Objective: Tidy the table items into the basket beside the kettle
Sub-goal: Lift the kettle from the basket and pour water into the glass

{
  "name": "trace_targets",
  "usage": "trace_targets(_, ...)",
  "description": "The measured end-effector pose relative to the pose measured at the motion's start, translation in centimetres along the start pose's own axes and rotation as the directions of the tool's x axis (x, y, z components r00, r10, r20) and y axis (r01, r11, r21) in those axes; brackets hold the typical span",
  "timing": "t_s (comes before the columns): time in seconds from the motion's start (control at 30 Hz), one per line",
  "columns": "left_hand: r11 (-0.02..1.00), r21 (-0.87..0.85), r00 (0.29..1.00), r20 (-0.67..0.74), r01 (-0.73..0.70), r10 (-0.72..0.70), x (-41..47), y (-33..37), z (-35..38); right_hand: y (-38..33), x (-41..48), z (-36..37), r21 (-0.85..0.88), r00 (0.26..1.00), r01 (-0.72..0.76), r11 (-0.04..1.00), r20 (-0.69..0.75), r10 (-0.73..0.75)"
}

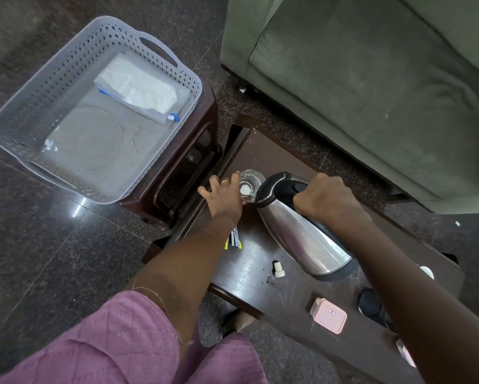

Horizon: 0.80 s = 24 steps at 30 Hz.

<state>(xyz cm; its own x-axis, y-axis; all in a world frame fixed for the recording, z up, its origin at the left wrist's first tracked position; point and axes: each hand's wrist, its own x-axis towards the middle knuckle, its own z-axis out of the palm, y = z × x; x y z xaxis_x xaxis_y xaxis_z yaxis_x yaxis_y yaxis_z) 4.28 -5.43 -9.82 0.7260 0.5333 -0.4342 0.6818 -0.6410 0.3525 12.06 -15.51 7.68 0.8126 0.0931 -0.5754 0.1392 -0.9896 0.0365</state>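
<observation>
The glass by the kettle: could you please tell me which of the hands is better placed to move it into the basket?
Left, probably. The left hand grips the glass and the basket sits on its side; the right hand grips the tilted kettle by its handle.

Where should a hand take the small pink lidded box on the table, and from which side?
Probably from above, fingers and thumb pinching two opposite side walls. The pink lidded box lies flat, lid up, on the dark table; its sides stand clear, and the flat lid offers no handle.
</observation>
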Motion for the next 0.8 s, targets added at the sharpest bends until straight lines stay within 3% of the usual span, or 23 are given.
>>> trace_targets(0.33, 1.000, -0.007, 1.000, -0.002, 0.000, 0.000, 0.0, 0.0, 0.2, 0.5, -0.5, -0.3, 0.033, 1.000, -0.015, 0.999, 0.017, 0.014)
trace_targets(0.57, 0.988, -0.136, 0.995, 0.069, 0.075, -0.066, -0.4, 0.0, 0.0, 1.6, -2.1, -0.2, 0.158, 1.000, -0.029, 0.987, 0.014, 0.027)
trace_targets(0.8, 0.983, -0.180, 0.997, 0.075, 0.037, -0.023, -1.5, -1.1, -0.3, 3.5, -3.1, 0.9, 0.269, 0.997, -0.048, 0.962, -0.043, 0.062)
